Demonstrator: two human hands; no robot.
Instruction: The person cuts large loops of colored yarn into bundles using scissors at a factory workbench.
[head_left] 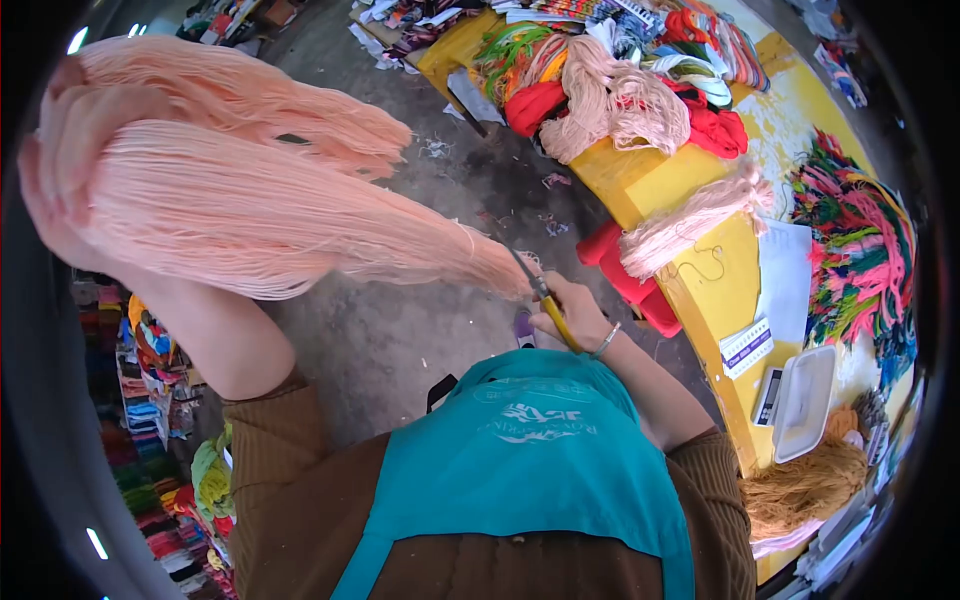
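A large pink yarn skein [230, 190] stretches across the upper left, from my raised left hand to my right hand. My left hand [70, 150] is at the far left, its fingers wrapped round the looped end of the skein. Near the skein's narrow end, my right hand [575, 310] is closed round a yellow-handled tool [556, 318] with a thin dark blade pointing up and left. The blade lies beside the pink strands. Whether the right fingers also pinch the yarn end is hard to make out.
A yellow table [715, 370] curves along the right, bearing a pale pink bundle [690, 222], multicoloured yarn [855, 250], a white plastic tray [805, 400] and brown yarn [805, 485]. Red yarn [630, 275] hangs at its edge. Coloured stacks [150, 430] stand at lower left.
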